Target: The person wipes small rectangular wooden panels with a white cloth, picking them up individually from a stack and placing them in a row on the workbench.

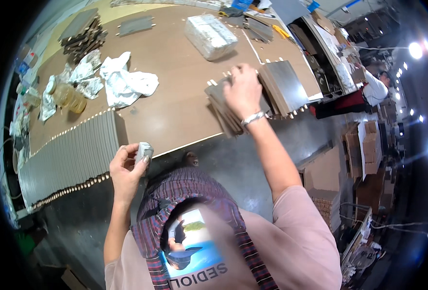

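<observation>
Holding a small grey block (143,152) in the left hand (124,170), right hand (243,91) on pegged grey panels (218,94).
Left hand, just below 9 o'clock — thumb and fingers pinched shut around the block; right hand, near 1 o'clock — fingers bent over the top panel, can't tell if gripping. Panels sit at 12 o'clock on the brown table (175,104), second panel stack (287,82) just beside, between 1 and 2; long panel row (73,154) at 9, whitish wrapped brick (211,37) at 12, farther out.

Workshop — workbench (173,99), panels (73,157) (dimly, probably cartons (327,166)).
</observation>
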A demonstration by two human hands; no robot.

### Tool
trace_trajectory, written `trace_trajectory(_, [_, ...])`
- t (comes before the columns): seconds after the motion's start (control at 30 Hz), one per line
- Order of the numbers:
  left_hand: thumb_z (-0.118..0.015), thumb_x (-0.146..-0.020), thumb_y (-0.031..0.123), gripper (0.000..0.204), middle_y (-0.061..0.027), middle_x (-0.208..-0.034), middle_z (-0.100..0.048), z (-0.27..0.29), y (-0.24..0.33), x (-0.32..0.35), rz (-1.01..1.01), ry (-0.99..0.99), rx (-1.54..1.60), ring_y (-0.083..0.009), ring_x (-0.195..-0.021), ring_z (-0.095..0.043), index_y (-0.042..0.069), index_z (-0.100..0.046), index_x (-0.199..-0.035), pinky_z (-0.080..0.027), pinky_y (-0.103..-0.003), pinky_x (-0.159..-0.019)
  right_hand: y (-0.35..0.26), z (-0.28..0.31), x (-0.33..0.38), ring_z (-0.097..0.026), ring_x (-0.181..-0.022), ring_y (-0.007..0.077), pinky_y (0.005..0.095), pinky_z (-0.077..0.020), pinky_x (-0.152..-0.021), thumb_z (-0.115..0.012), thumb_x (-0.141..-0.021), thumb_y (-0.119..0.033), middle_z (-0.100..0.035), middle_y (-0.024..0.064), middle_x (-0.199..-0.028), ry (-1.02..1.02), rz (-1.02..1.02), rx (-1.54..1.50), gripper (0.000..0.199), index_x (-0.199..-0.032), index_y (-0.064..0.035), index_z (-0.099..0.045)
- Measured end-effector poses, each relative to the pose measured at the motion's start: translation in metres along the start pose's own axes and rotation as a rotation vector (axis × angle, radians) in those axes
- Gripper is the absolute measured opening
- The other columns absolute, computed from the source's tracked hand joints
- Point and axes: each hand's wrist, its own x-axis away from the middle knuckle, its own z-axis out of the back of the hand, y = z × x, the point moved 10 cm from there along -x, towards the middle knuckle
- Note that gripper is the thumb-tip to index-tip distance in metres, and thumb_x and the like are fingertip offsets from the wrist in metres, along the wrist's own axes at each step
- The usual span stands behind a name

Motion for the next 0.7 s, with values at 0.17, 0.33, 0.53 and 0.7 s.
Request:
trace_trajectory(0.17, [-0.065, -0.083, 0.007, 0.029, -0.0032, -0.103, -0.064, -0.007, -0.007, 0.016, 0.067, -0.087, 0.187, -0.0098, -0.089, -0.060, -0.001, -0.063, -0.111, -0.048, -0.024, -0.080, -0.086, -0.022, 0.055, -0.058, -0.108, 0.0320, 0.0408, -0.0504, -0.090, -0.068, -0.073, -0.007, -0.059, 0.0148, -0.117, 0.005, 0.261, -0.592, 0.030, -0.103, -0.0026, -0.066])
trace_trajectory(0.33, [-0.062, -0.088, 0.018, 0.032, -0.0075, -0.119, -0.063, -0.051, -0.012, 0.008, 0.239, -0.296, 0.696, -0.0138, -0.107, -0.059, -0.001, -0.060, -0.115, -0.048, -0.030, -0.093, -0.015, 0.038, 0.091, -0.063, -0.081, 0.0284, 0.0355, -0.0519, -0.071, -0.064, -0.075, 0.000, -0.063, 0.0136, -0.090, 0.263, 0.067, -0.682, 0.011, -0.085, -0.0017, -0.064])
trace_trajectory(0.53, [-0.061, -0.090, 0.018, 0.030, -0.0127, -0.128, -0.059, -0.126, -0.043, -0.055, 0.335, -0.438, 0.374, -0.0153, -0.120, -0.055, -0.001, -0.058, -0.113, -0.047, -0.030, -0.095, 0.185, -0.019, 0.201, -0.063, -0.086, 0.0193, 0.0317, -0.0530, -0.078, -0.054, -0.076, 0.007, -0.062, 0.0102, -0.102, 0.229, -0.689, -0.760, 0.028, -0.103, 0.0016, -0.059])
trace_trajectory(0.7, [-0.074, -0.074, 0.010, 0.032, -0.0251, -0.150, -0.035, -0.219, -0.037, -0.077, 0.066, -0.983, -0.188, -0.0298, -0.140, -0.039, 0.002, -0.064, -0.103, -0.039, -0.038, -0.107, 0.215, -0.128, 0.227, -0.059, -0.106, 0.0200, 0.0284, -0.0488, -0.085, -0.055, -0.071, 0.008, -0.059, 0.0136, -0.118, 0.056, -0.937, -1.165, 0.056, -0.127, 0.0036, -0.052])
